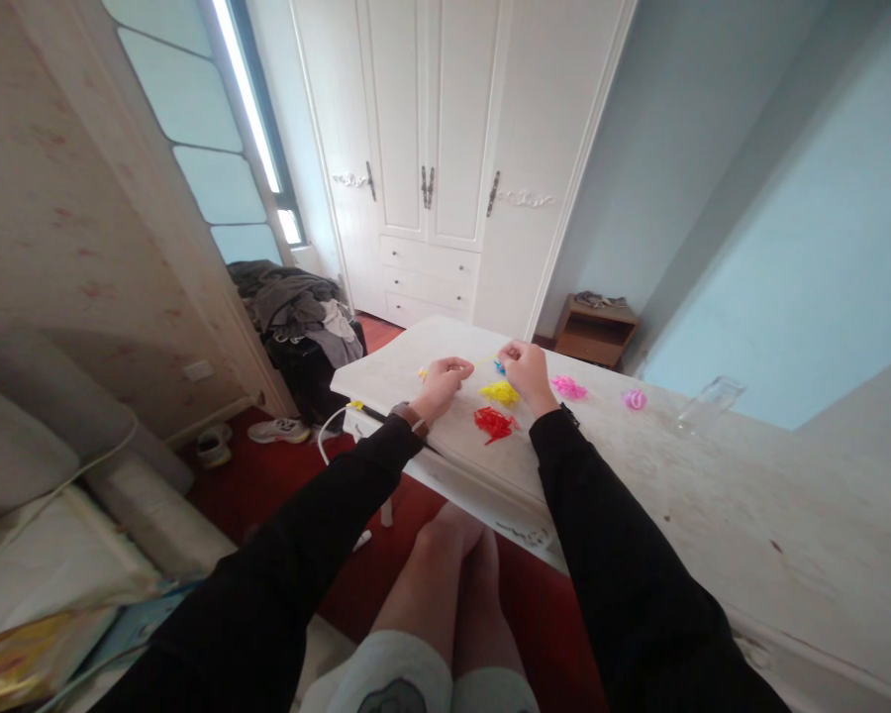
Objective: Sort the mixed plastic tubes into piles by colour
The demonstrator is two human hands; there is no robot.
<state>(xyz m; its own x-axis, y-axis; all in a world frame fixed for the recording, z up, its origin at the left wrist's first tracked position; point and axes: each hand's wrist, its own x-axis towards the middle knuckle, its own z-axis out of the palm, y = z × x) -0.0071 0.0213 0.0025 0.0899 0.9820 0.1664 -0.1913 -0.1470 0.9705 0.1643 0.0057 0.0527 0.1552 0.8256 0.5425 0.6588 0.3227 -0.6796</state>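
Observation:
Over the white table (609, 475), my left hand (448, 384) and my right hand (524, 370) pinch a thin yellow strand (485, 360) that spans the gap between them. Its exact kind is too small to tell. Just below the hands lies a pile of yellow strands (500, 394), with a red pile (494, 425) nearer to me. Some blue pieces (500, 366) show beside my right fingers, partly covered by that hand. A pink pile (568, 387) sits right of my right hand. Something small and yellowish (423, 374) is partly hidden behind my left hand.
Further right on the table are a pink-and-white round item (634, 399) and a clear glass (713, 404) lying tilted. A white cable (322, 436) hangs at the left edge. Behind stand a white wardrobe (438, 129) and a heap of clothes (289, 302).

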